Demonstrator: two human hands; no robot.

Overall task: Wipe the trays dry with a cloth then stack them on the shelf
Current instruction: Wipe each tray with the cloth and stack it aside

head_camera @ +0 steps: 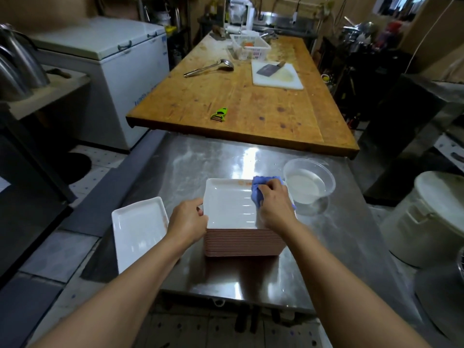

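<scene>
— Wiping where? The blue cloth (261, 189) is gripped by the right hand (275, 205) on the top tray (228, 207) of the stack (241, 243).
— Its left edge is pinched by the left hand (188, 219); the stack is set on the steel counter (326, 247).

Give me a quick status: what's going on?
Left hand grips top tray. Right hand presses blue cloth on it. Nothing in the way.

A single wide-angle head view looks forward and steeply down from above the steel desk (326, 247). Both forearms reach in from the bottom edge. Close below sits the tray stack (242, 241); farther ahead the wooden desk (238, 96) runs away toward the back wall.
</scene>
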